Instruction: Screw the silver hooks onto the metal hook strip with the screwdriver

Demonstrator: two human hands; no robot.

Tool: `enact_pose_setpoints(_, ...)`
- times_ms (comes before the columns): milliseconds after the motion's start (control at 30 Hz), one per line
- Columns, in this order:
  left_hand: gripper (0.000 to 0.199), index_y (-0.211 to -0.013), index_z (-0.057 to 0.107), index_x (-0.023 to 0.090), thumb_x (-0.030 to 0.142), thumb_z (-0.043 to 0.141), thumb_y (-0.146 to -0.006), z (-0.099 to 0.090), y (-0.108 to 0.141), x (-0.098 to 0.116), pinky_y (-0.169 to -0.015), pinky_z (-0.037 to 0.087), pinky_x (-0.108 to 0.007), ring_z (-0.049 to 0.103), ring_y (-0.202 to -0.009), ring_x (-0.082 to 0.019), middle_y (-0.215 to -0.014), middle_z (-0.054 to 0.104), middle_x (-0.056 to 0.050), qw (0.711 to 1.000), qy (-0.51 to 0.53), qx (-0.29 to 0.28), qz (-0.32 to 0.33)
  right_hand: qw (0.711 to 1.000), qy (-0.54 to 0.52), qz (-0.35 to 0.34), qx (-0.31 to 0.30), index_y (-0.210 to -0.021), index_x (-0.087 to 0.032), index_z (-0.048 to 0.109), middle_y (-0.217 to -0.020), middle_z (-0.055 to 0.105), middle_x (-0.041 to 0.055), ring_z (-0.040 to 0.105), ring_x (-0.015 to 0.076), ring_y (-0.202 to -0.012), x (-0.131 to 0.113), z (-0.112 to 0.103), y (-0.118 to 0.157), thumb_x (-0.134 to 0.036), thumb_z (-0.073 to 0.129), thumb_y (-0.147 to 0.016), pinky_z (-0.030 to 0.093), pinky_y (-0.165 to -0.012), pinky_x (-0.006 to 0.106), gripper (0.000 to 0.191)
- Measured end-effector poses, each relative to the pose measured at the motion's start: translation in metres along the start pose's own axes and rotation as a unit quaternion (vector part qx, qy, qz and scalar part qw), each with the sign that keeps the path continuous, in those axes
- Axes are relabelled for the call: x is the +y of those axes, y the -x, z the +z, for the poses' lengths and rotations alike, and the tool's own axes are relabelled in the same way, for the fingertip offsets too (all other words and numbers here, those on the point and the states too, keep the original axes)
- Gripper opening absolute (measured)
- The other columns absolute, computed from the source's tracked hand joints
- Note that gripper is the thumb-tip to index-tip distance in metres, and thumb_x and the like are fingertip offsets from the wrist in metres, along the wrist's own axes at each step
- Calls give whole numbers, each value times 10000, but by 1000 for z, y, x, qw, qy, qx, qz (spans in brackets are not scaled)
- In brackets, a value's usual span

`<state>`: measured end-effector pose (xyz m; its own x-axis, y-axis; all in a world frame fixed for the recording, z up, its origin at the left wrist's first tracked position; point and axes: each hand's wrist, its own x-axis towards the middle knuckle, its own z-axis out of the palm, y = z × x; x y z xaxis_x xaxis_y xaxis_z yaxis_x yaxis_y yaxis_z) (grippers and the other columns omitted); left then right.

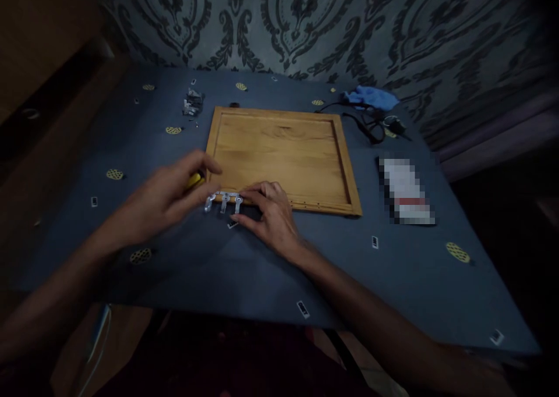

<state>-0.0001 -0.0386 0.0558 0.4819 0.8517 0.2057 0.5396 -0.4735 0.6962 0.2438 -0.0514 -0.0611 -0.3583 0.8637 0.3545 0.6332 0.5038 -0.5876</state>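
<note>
A wooden framed board (279,152) lies on the table with a strip of shiny metal hooks (225,199) along its near left edge. My right hand (273,216) is closed at the strip's right end, thumb and fingertips gripping it against the wood. Over the board's left corner, my left hand (168,193) has its thumb and index finger apart at the tips. A yellow tool (194,180), mostly hidden, shows inside that hand; its kind cannot be made out. Small dark holes dot the near edge of the frame right of my right hand.
Several loose metal pieces (193,103) lie behind the board on the left, with tiny screws nearby. At the back right are a blue cloth (371,97), eyeglasses (367,129) and keys (395,126). A blurred-out packet (406,190) lies right of the board. A patterned wall (288,24) borders the table's back.
</note>
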Motion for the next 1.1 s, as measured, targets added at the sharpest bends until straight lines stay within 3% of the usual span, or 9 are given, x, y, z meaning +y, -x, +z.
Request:
enact_pose_setpoints(100,483,-1380,648,265,565,654,-1002,8,9,-9,-665,472,-278,684,-728,-215,-838,734,6,977,-105,-155,-98,1000,0,-3,5,-1212,-255,793,-1132,738,109,631,326,-1094,0,0,0,-614,744,-960,508,-942,511,441)
enact_pose_setpoints(200,511,-1462,626,294,511,672,-1002,17,10,-11,-664,467,-281,728,-766,-248,-890,777,-11,952,-181,-207,-136,1000,2,-8,12,-1204,-242,799,-1115,742,112,634,325,-1077,-1,0,-1,-601,736,-971,514,-934,514,433)
enact_pose_setpoints(367,526,-1502,630,305,474,698,-1009,27,2,-5,-676,471,-302,775,-846,-302,-948,820,-53,926,-283,-209,-139,1000,12,-3,10,-1182,-255,807,-1112,746,110,635,320,-1076,-2,0,-1,-588,727,-981,517,-929,504,397)
enact_pose_setpoints(633,498,-1532,620,328,455,653,-1052,32,0,-3,-724,484,-332,792,-931,-336,-1015,841,-85,909,-320,-216,-158,1000,2,-3,3,-1211,-243,803,-1131,730,119,623,323,-1099,-1,0,-1,-612,694,-995,510,-948,511,441)
enact_pose_setpoints(967,500,-1513,630,333,462,670,-1032,33,-3,-3,-734,468,-328,780,-963,-328,-1057,836,-71,909,-306,-223,-174,1000,7,8,-7,-1215,-244,805,-1126,730,116,620,324,-1096,-3,-2,-2,-577,757,-963,515,-940,504,420)
enact_pose_setpoints(1100,550,-1428,667,275,546,724,-953,16,1,-3,-617,391,-283,703,-738,-252,-825,767,-26,940,-256,-141,-177,1000,19,8,-13,-1236,-242,801,-1141,728,116,616,323,-1100,-2,-1,-2,-564,815,-920,513,-932,483,451)
